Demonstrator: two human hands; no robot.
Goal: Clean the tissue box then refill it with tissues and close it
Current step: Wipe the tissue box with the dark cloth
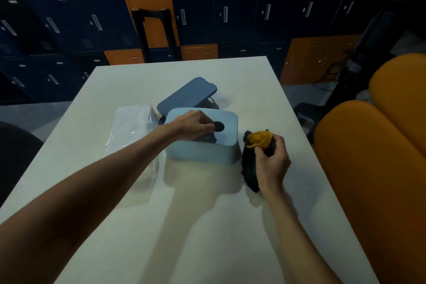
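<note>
Now | tissue pack lies toward the table's left edge | our left hand pinches the tissue box at its round opening, mid-table, dark lid tipped toward the far edge | our right hand clutches the cloth beside the box.

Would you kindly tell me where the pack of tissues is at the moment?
In the head view, the tissue pack lies on the left side of the table, just left of the light blue tissue box.
</note>
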